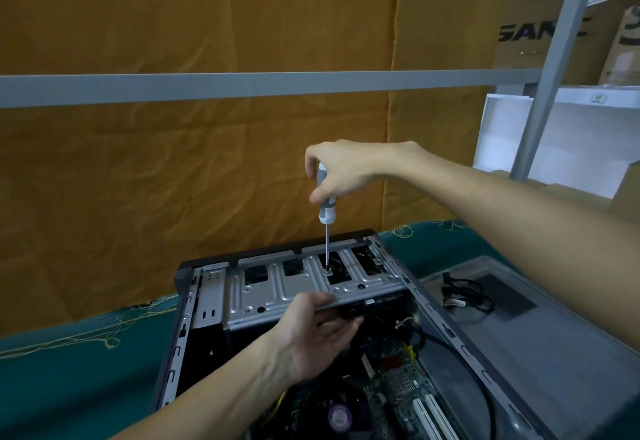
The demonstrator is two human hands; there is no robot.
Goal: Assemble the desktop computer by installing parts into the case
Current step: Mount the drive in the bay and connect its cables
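Note:
An open desktop case (180, 342) lies on the green-covered table. A silver metal drive bracket (263, 290) spans its far end. My right hand (341, 171) grips a grey-and-white screwdriver (326, 204) held upright, its tip on a screw (327, 269) in the bracket. My left hand (313, 332) holds the bracket's near edge, thumb on top and fingers curled under it around a black drive. The green motherboard (398, 380) shows inside the case below the bracket.
The case's grey side panel (540, 335) lies to the right with a black cable (467, 296) on it. Loose yellow threads (86, 329) trail over the green cloth. An orange backdrop and grey shelf rail (242, 88) stand behind; cardboard boxes sit at the upper right.

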